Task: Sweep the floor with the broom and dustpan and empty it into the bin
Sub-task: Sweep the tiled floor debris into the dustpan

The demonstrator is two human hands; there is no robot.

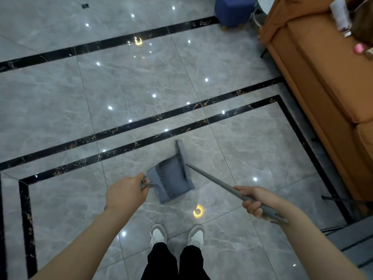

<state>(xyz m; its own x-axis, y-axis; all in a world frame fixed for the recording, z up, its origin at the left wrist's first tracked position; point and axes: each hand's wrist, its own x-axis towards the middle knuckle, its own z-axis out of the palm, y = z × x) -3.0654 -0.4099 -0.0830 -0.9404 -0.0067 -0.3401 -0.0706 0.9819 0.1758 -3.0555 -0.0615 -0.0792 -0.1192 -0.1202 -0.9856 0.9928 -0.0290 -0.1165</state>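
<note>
A grey dustpan (171,178) rests on the glossy grey marble floor (121,87) just ahead of my feet, its toothed edges showing. My left hand (126,191) is closed around the dustpan's handle at its left side. A grey broom (181,152) has its narrow head standing at the dustpan's right edge, and its long handle (212,180) slants back to my right hand (255,201), which grips it near the top. No bin is in view. I cannot make out any dirt on the floor.
An orange sofa (323,77) runs along the right side, with small items on its seat. A blue stool (234,11) stands at the top. Black inlay strips (141,124) cross the tiles. My white shoes (177,235) are below the dustpan. A dark cable (339,199) lies by the sofa.
</note>
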